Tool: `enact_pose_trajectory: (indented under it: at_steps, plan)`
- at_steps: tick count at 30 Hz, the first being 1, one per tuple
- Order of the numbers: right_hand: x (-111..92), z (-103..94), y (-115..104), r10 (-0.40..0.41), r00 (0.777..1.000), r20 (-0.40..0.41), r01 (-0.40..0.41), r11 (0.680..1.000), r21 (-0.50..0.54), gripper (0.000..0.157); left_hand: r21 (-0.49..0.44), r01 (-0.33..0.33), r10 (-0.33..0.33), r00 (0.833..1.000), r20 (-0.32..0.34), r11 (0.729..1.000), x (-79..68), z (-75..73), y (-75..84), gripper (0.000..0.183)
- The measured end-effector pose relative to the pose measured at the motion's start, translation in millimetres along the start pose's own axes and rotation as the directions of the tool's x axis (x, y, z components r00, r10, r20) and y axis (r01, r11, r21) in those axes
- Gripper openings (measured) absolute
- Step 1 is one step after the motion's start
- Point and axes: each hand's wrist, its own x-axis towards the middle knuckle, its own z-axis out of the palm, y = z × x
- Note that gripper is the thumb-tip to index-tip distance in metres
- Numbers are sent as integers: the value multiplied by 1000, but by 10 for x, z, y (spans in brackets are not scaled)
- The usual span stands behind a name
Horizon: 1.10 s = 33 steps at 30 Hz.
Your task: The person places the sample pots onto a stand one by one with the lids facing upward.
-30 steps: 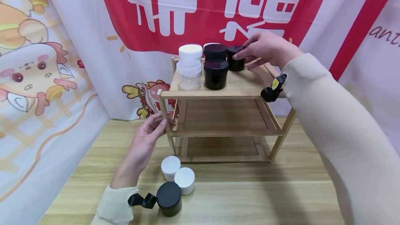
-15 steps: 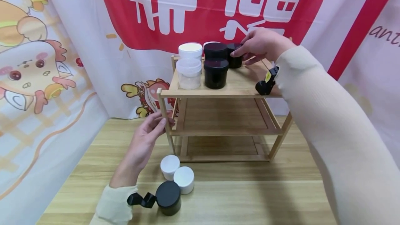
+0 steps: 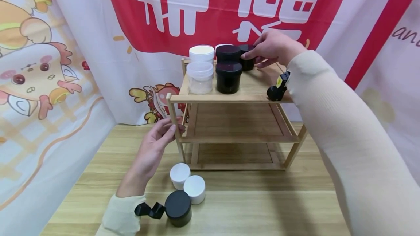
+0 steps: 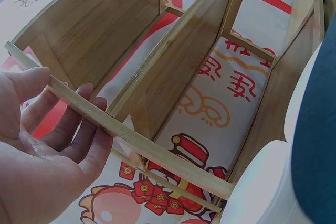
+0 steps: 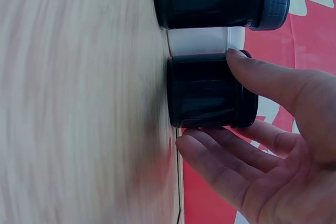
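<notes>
A glossy, cylindrical black jar (image 5: 210, 93) with its black lid on stood upright towards the back of the top shelf, held around its lid end; whether its base fully met the board was hard to tell. The rack (image 3: 236, 98) was pale wood, with flat boards on three levels and slim square posts, upright on its feet and held at its front left post.

In the head view, a white fabric backdrop (image 3: 86, 21) carries a red panel (image 3: 223, 21) with white lettering (image 3: 178, 3) at 12 o'clock, a cartoon print (image 3: 36, 70) at 9 o'clock and a diagonal red stripe (image 3: 377, 28) at 2 o'clock, above a pale wood-grain surface (image 3: 236, 210) at 6 o'clock.
</notes>
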Motion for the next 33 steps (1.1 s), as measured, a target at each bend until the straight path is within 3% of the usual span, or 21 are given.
enact_pose_trajectory:
  at_steps: [21,26,33]
  plan:
    - [15,4,-12,7,1000,25,-7,1000,5,62,6,21,-21,1000,0,1000,-13,2,28,36]
    - [-5,25,-33,34,999,-7,-34,999,1,57,1,23,-23,1000,3,1000,-23,-4,44,36]
    - [-61,-26,4,67,998,11,-67,998,13,70,-4,35,-35,999,12,999,-14,-26,30,38]
